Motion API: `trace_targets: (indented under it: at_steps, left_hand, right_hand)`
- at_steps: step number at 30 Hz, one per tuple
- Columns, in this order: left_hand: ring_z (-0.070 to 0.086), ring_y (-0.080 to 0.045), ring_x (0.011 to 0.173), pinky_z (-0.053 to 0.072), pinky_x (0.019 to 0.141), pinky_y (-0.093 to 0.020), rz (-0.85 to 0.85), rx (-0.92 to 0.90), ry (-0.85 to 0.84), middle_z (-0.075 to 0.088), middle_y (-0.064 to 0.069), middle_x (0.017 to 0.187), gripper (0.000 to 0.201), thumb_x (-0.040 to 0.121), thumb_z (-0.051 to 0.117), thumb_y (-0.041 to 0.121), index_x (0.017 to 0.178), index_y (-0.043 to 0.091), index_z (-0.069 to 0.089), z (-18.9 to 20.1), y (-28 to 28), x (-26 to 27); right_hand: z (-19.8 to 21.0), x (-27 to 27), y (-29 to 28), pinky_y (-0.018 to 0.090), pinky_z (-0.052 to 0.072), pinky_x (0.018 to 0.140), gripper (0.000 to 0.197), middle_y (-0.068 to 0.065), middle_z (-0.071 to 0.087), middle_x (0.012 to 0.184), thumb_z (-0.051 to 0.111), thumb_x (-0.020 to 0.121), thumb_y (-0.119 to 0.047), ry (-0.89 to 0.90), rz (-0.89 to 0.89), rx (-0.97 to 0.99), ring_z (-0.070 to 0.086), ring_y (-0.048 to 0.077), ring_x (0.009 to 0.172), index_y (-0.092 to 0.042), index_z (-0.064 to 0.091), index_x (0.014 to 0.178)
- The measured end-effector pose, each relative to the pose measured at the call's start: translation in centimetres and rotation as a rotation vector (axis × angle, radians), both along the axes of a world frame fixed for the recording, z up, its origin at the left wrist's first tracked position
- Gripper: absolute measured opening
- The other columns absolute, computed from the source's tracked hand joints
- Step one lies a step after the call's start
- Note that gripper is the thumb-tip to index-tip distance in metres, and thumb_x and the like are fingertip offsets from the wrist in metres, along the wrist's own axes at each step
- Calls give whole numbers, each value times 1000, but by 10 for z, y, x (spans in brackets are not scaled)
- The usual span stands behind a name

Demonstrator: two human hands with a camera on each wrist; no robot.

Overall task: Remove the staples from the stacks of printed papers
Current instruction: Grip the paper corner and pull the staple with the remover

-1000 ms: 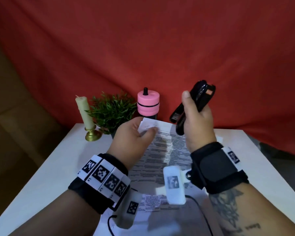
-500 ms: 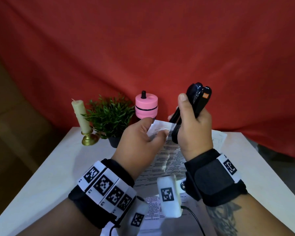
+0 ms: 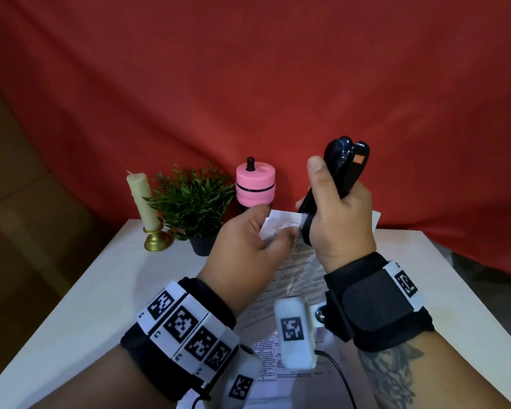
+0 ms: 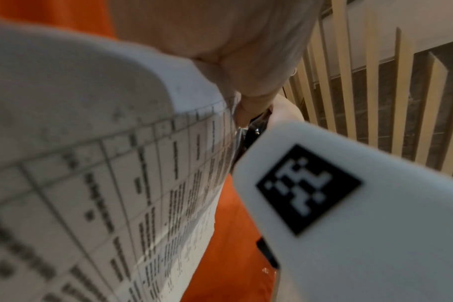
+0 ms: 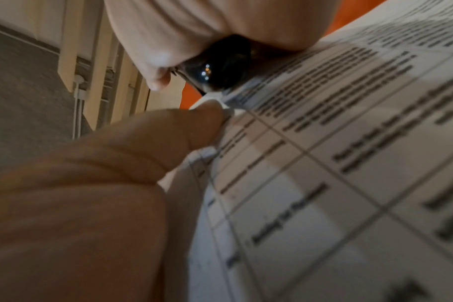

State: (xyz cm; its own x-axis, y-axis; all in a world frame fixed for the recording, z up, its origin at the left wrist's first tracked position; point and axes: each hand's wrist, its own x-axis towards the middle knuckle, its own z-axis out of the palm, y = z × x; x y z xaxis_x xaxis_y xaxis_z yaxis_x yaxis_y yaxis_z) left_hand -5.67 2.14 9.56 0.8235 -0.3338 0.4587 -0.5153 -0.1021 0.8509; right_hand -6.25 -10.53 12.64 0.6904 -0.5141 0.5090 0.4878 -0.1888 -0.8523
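My left hand point(image 3: 250, 246) pinches the top corner of a stack of printed papers point(image 3: 283, 224) and lifts it off the white table point(image 3: 95, 296). My right hand point(image 3: 337, 219) grips a black staple remover point(image 3: 341, 169) held upright, its lower tip against the paper's corner beside my left thumb. In the right wrist view the black tip point(image 5: 220, 67) touches the sheet's edge point(image 5: 323, 163) just above my left thumb point(image 5: 194, 126). The left wrist view shows the table-printed page point(image 4: 117, 183) close up. The staple itself is hidden.
At the table's back stand a cream candle in a brass holder point(image 3: 148, 208), a small potted plant point(image 3: 192, 208) and a pink-topped bottle point(image 3: 255, 184). More printed sheets point(image 3: 375, 219) lie behind my right hand. A red cloth hangs behind.
My right hand has brought the staple remover down and left until its tip meets the paper corner. My left hand kept its pinch on the corner and raised it slightly.
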Motion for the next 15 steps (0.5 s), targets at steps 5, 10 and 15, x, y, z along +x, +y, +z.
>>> trace_targets:
  at_steps: [5,10,15]
  left_hand:
    - [66,-32,79,55,71,-50,-72,36,-13,69,-7,87,20,86,65,17,102,27,58,-1,-3,2]
    - [67,-8,90,54,80,-26,-65,-70,-122,72,7,93,38,85,61,-7,95,28,73,-6,6,10]
    - [65,-19,95,55,80,-37,-71,-214,-293,68,-2,102,16,69,77,6,82,14,74,-7,4,12]
  right_hand:
    - [-1,1,-4,32,45,57,45,8,56,57,61,68,-64,3,15,29,56,21,56,-21,55,55]
    - [-2,-6,-14,34,52,66,32,3,67,70,60,75,-57,-122,72,159,64,21,67,-26,65,72]
    - [-5,-18,-21,37,52,70,52,15,66,85,62,72,-74,-241,-9,127,64,27,78,-25,63,91]
